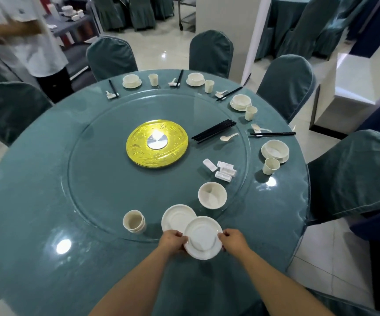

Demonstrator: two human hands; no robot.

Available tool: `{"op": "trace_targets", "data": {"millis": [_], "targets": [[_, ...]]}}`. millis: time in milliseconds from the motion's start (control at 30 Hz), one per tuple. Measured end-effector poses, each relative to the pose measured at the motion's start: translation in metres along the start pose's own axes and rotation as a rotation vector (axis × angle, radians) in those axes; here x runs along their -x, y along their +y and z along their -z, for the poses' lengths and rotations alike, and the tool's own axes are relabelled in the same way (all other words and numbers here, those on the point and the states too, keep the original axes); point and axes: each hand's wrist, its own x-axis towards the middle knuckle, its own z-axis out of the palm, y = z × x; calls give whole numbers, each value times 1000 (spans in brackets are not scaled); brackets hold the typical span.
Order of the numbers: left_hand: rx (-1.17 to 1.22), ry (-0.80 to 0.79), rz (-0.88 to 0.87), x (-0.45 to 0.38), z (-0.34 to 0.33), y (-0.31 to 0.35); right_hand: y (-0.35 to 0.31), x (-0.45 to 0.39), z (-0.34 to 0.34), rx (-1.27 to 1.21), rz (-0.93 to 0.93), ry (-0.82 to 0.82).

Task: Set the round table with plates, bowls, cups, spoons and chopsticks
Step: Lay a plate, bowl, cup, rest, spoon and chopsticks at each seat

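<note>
L hand (172, 242) + R hand (234, 241) gripping plate (203, 238), fingers curling on its rim | plate sitting at near edge of surface (36, 201), overlapping 2nd plate (176, 216) | bowl (212, 195) & cups (134, 221) nearby

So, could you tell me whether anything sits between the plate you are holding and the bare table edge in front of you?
Nothing visible does. Both the left hand and right hand grip the plate, and the table edge beneath it shows only cloth.
</note>
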Motion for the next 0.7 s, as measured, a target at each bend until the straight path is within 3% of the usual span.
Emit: {"op": "trace_targets", "data": {"millis": [167, 467, 700], "targets": [[-109, -58, -45, -11, -36, -2, 46, -2, 24, -185, -151, 101], [-978, -57, -433, -33, -74, -59, 127, -11, 46, -353, -390, 360], [-1293, 43, -636, -37, -79, -121, 144, -13, 31, -525, -429, 445]]}}
